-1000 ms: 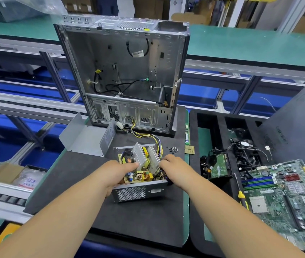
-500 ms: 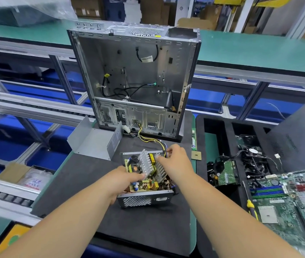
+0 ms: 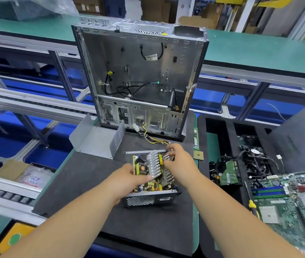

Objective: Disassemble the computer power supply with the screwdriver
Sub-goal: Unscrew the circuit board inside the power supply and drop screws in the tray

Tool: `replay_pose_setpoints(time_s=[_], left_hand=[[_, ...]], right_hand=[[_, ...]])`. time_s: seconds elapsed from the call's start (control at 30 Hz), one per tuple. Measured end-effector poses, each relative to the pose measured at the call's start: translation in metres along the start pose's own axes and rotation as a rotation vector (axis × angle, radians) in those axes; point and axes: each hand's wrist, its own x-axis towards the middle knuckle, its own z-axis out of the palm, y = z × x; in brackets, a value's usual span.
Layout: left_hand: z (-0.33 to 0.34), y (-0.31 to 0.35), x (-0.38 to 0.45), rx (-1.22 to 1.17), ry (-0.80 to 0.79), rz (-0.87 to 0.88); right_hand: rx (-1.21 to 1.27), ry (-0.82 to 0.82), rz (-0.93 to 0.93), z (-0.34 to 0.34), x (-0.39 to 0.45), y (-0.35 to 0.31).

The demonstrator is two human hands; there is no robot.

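PSU (image 3: 149, 183) sat mid-mat, cover (image 3: 96, 140) off far-left | left hand (image 3: 129, 180) gripped board's near-left edge | board (image 3: 153, 172) tilted, long axis near-far | right hand (image 3: 178, 161) pinched far-right heatsink, nearer cables | screwdriver (image 3: 251, 201) idle, right tray; open mat near.

2 bare forearms entering from the bottom edge, no sleeves in view, left hand (image 3: 129, 176) and right hand (image 3: 180, 161) both ungloved, short plain fingernails, wrists and fingers bare, smooth unmarked arms
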Motion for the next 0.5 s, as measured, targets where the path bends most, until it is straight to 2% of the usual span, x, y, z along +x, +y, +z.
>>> replay_pose_setpoints(time_s=[0.27, 0.37, 0.47, 0.5], left_hand=[[0.012, 0.032, -0.010, 0.229, 0.101, 0.165], [0.021, 0.042, -0.014, 0.284, 0.051, 0.269], [0.028, 0.050, -0.016, 0.316, -0.008, 0.301], [0.030, 0.052, -0.016, 0.323, -0.020, 0.307]], right_hand=[[-0.003, 0.080, 0.083, -0.007, 0.002, 0.012], [0.037, 0.015, 0.174, -0.015, 0.004, 0.012], [0.299, -0.123, 0.352, -0.029, 0.005, 0.009], [0.322, -0.158, 0.354, -0.032, 0.004, 0.008]])
